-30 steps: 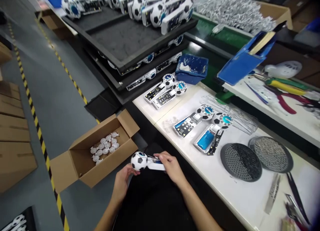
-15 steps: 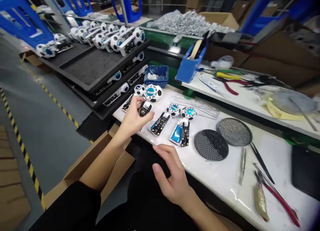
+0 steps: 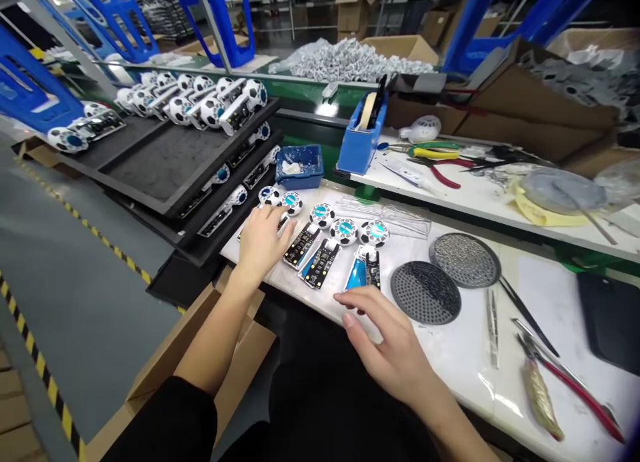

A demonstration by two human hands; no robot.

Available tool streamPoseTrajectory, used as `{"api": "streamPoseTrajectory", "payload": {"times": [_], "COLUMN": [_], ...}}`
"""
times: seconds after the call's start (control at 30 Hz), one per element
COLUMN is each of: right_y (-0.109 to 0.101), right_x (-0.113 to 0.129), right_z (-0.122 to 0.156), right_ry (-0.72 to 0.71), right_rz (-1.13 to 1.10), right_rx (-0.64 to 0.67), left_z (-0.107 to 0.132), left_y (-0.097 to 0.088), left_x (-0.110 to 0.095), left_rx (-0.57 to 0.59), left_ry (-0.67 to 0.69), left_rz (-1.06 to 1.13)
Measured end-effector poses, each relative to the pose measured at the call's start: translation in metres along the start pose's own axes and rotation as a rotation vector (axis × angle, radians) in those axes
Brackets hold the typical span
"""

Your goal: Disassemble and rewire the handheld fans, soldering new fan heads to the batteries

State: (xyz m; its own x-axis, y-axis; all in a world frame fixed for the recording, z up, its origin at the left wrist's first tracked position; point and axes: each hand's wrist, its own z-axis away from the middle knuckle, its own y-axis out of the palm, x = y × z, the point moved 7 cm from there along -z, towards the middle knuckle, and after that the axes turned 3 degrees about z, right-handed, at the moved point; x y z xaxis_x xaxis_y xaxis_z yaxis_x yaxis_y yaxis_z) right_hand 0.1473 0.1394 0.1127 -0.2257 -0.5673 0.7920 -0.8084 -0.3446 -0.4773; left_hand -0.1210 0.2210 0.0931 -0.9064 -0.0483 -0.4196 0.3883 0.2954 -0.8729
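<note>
We find the left hand (image 3: 260,245) curled over a soccer-ball unit (image 3: 291,203) on the tabletop (image 3: 440,355), grip unclear; the right hand (image 3: 395,342) is open, nearest a blue battery pack (image 3: 356,275). Loose boards (image 3: 303,244) and balls (image 3: 344,231) remain; apparently assembled units sit on black trays (image 3: 150,175), upper left.
</note>
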Motion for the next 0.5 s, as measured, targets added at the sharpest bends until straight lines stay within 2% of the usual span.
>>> {"api": "streamPoseTrajectory", "payload": {"times": [0.07, 0.13, 0.27, 0.4, 0.5], "right_y": [0.002, 0.012, 0.051, 0.093, 0.119], "right_x": [0.008, 0.013, 0.001, -0.020, -0.035], "right_z": [-0.024, -0.054, -0.120, -0.168, -0.183], "right_ry": [-0.055, -0.092, -0.056, -0.034, -0.020], "right_rz": [0.103, 0.308, 0.772, 0.874, 0.909], "right_rx": [0.052, 0.130, 0.320, 0.432, 0.531], "left_z": [-0.003, -0.007, -0.015, -0.006, 0.018], "left_y": [-0.008, -0.008, -0.004, -0.021, -0.041], "left_x": [0.016, 0.030, 0.047, 0.062, 0.075], "left_rx": [-0.035, -0.033, -0.085, -0.236, -0.331], "left_ry": [-0.022, -0.024, 0.000, -0.036, -0.087], "left_rz": [-0.040, -0.035, 0.094, 0.299, 0.705]}}
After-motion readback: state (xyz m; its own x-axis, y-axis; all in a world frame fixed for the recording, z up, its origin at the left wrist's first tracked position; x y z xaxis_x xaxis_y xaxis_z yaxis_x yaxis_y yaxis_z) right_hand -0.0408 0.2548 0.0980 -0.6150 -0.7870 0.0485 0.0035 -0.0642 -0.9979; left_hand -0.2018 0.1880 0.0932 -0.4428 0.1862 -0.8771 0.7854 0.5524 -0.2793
